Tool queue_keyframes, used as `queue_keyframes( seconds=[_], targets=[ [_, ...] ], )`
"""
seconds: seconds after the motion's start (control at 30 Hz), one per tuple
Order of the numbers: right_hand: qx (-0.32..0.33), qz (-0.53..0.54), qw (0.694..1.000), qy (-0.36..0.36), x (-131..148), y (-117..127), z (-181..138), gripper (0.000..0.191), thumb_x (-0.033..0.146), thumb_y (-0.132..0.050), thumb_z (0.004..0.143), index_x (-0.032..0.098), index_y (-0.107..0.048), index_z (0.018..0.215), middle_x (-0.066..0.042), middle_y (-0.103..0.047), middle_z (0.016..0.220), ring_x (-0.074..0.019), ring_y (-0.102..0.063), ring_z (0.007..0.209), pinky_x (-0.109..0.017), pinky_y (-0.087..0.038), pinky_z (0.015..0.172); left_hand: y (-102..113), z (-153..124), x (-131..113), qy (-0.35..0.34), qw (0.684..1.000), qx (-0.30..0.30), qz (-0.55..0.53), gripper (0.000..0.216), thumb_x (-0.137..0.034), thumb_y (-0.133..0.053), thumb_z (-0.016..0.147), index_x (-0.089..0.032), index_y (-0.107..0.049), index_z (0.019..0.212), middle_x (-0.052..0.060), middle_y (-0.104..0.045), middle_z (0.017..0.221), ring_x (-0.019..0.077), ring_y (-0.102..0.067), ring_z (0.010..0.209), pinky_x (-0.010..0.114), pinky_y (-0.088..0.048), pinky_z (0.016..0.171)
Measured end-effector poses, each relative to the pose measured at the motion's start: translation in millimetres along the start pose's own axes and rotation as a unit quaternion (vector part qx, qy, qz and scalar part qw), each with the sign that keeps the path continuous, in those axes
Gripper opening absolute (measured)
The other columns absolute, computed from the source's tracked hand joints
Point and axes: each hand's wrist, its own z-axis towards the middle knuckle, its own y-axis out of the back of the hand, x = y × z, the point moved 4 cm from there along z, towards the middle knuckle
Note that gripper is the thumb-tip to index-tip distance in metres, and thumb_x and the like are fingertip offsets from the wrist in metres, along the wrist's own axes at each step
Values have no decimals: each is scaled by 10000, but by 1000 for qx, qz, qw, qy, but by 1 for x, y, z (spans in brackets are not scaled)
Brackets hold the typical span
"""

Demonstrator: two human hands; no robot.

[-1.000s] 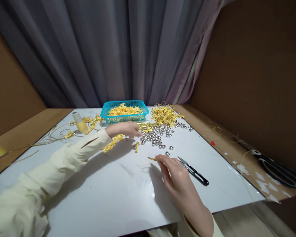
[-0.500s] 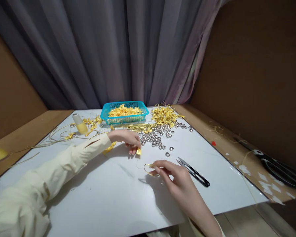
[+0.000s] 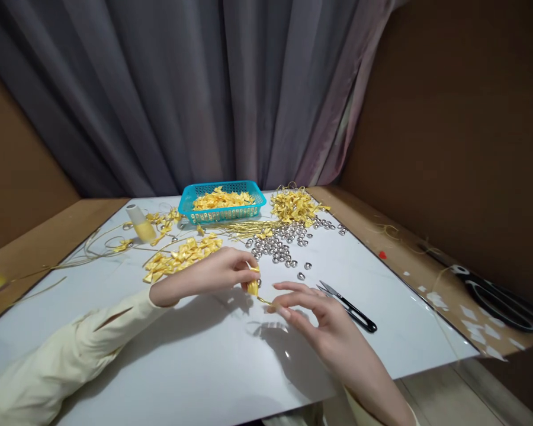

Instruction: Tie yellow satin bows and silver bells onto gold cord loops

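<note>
My left hand [image 3: 226, 269] is closed, thumb and fingers pinching a yellow ribbon bow [image 3: 253, 288] above the white table. From the bow's lower edge a short stretch of gold cord [image 3: 263, 301] runs to my right hand [image 3: 326, 319], whose thumb and index finger pinch it while the other fingers are held apart. Behind my left wrist lies a pile of loose yellow bows [image 3: 184, 255]. Silver rings [image 3: 278, 247] are scattered just beyond my hands. Black thread snips [image 3: 350, 307] rest behind my right hand, partly covered by it.
At the back stands a blue basket [image 3: 257, 204] of yellow bows, with a heap of corded bows [image 3: 295, 204] beside it. Gold cords [image 3: 244, 229] lie in front. A yellow thread spool [image 3: 144, 229] is at left; large scissors [image 3: 493, 299] lie at right.
My left hand has brought the bow to the gold cord at my right fingertips. The cord's loop now shows as a short straight length. My left forearm has shifted nearer, uncovering the bow pile.
</note>
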Motion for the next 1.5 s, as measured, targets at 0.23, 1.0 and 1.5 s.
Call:
queue_keyframes(
  seconds=[0.23, 1.0, 1.5],
  targets=[
    [106, 70, 992, -16, 6, 3, -8, 173, 253, -547, 894, 279, -708, 837, -2, -732, 933, -247, -479, 1248, -460, -384, 1001, 3, 0, -4, -59, 998, -3, -28, 220, -352, -510, 885, -144, -584, 884, 11, -650, 666, 116, -584, 612, 194, -411, 552],
    [-10, 65, 986, 152, 16, -13, -6, 280, 39, -492, 881, 215, -677, 995, -49, -697, 964, -172, -585, 1009, -299, -491, 843, -20, -32, -35, -194, 902, 0, 387, 91, -69, -455, 879, -156, -449, 906, 24, -601, 675, 164, -544, 596, 252, -353, 526],
    [-145, 4, 955, 259, 31, 12, -20, 322, -52, -505, 830, 177, -630, 1018, -74, -694, 992, -197, -597, 1001, -329, -504, 812, -6, -39, -41, -328, 855, -182, 358, 273, -177, -358, 969, -146, -596, 839, 37, -657, 711, 158, -581, 682, 293, -414, 646]
  ],
)
